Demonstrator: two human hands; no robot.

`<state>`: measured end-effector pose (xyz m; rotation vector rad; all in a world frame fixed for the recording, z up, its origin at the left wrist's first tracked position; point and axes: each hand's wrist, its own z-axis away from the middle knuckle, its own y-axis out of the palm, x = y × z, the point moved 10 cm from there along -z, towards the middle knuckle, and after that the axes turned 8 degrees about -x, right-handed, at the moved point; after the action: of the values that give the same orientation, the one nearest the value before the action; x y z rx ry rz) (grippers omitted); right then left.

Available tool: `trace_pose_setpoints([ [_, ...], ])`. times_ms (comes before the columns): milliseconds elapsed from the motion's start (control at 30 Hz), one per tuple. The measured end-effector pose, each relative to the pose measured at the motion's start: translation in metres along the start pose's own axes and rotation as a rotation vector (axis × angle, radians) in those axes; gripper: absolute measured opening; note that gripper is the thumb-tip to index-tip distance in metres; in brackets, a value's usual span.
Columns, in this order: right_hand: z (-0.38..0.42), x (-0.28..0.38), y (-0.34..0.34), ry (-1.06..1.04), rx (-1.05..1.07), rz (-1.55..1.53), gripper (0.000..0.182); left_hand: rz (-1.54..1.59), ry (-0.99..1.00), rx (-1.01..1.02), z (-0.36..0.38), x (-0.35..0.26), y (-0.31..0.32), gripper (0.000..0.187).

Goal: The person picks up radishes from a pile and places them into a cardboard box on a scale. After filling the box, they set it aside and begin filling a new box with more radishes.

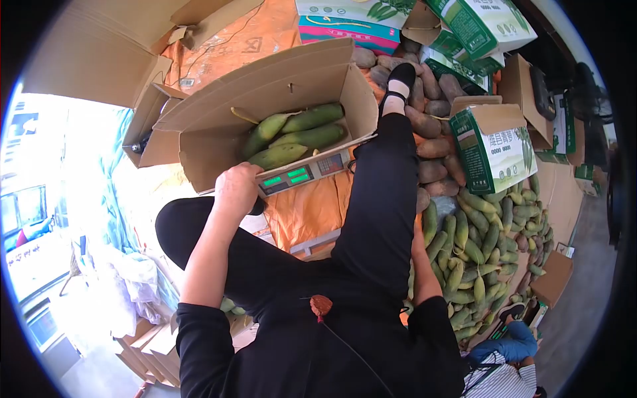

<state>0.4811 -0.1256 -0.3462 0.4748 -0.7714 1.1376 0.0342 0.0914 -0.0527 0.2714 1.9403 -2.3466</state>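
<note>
My left hand (pixel 237 190) rests at the lower left edge of an open cardboard box (pixel 219 99), its fingers curled at the rim; what they hold, if anything, is hidden. Inside the box lie several green radishes (pixel 308 136). A scale display (pixel 286 177) with lit green digits shows along the box's near side. On the right, my right hand (pixel 417 232) is mostly hidden beside my thigh, next to a large pile of green radishes (pixel 474 252). Its fingers do not show.
Reddish-brown roots (pixel 431 147) lie beyond my right leg. A green and white carton (pixel 494 149) stands on them, with more cartons (pixel 481 26) behind. Orange sheeting (pixel 302 215) lies under the box. Another person (pixel 507 361) is at the lower right. Folded cardboard (pixel 156 351) stands lower left.
</note>
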Motion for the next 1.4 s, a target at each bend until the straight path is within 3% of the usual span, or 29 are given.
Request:
trace_pose_setpoints([
  [33, 0.008, 0.040, -0.017, -0.277, -0.116, 0.548, 0.050, -0.022, 0.014, 0.005, 0.000, -0.001, 0.001, 0.017],
  [133, 0.025, 0.121, -0.027, -0.274, -0.181, 0.427, 0.055, -0.052, 0.035, 0.013, 0.001, -0.002, 0.002, 0.017],
  [233, 0.052, 0.237, -0.018, -0.543, -0.303, 0.382, 0.062, -0.062, 0.041, 0.013, 0.002, -0.003, 0.003, 0.016],
  [333, 0.089, 0.342, 0.009, -0.660, -0.299, 0.180, 0.061, -0.087, 0.017, 0.053, 0.001, 0.002, 0.008, 0.016],
  [433, 0.134, 0.430, 0.037, -0.919, -0.338, 0.099, 0.059, -0.097, 0.035, 0.055, 0.001, 0.001, 0.007, 0.016],
  [467, 0.143, 0.452, 0.052, -1.033, -0.208, -0.012, 0.054, -0.116, 0.038, 0.067, 0.001, -0.001, 0.004, 0.016],
  [600, 0.159, 0.502, 0.128, -1.118, 0.093, -0.200, 0.056, -0.101, 0.044, 0.042, 0.000, -0.001, 0.003, 0.016],
  [767, 0.145, 0.479, 0.251, -0.856, 0.344, -0.105, 0.053, -0.086, 0.038, 0.040, -0.001, 0.003, 0.006, 0.015],
  [833, 0.125, 0.455, 0.288, -0.841, 0.416, -0.063, 0.052, -0.089, 0.039, 0.055, -0.002, 0.002, 0.008, 0.016],
  [967, 0.079, 0.414, 0.323, -0.799, 0.372, 0.115, 0.050, -0.096, 0.059, 0.066, -0.001, 0.002, 0.007, 0.018],
  [1033, 0.058, 0.410, 0.314, -0.859, 0.245, 0.370, 0.046, -0.085, 0.059, 0.027, -0.001, 0.001, 0.003, 0.019],
  [1067, 0.060, 0.420, 0.303, -1.065, 0.146, 0.527, 0.037, -0.127, 0.069, 0.052, -0.002, 0.001, 0.007, 0.019],
  [1100, 0.075, 0.434, 0.288, -1.115, 0.142, 0.482, 0.028, -0.118, 0.110, -0.028, 0.000, -0.005, -0.001, 0.010],
  [1167, 0.068, 0.435, 0.252, -0.885, 0.180, 0.323, 0.026, -0.079, 0.110, -0.015, -0.002, -0.003, 0.005, 0.010],
  [1200, 0.069, 0.437, 0.231, -0.919, 0.187, 0.243, 0.025, -0.077, 0.101, -0.006, -0.004, -0.004, 0.005, 0.011],
  [1233, 0.066, 0.437, 0.208, -0.975, 0.147, 0.249, 0.025, -0.078, 0.087, -0.004, -0.005, -0.004, 0.003, 0.012],
  [1400, 0.025, 0.345, 0.079, -0.606, -0.074, 0.497, 0.024, -0.045, 0.099, -0.029, -0.003, -0.012, -0.007, 0.018],
])
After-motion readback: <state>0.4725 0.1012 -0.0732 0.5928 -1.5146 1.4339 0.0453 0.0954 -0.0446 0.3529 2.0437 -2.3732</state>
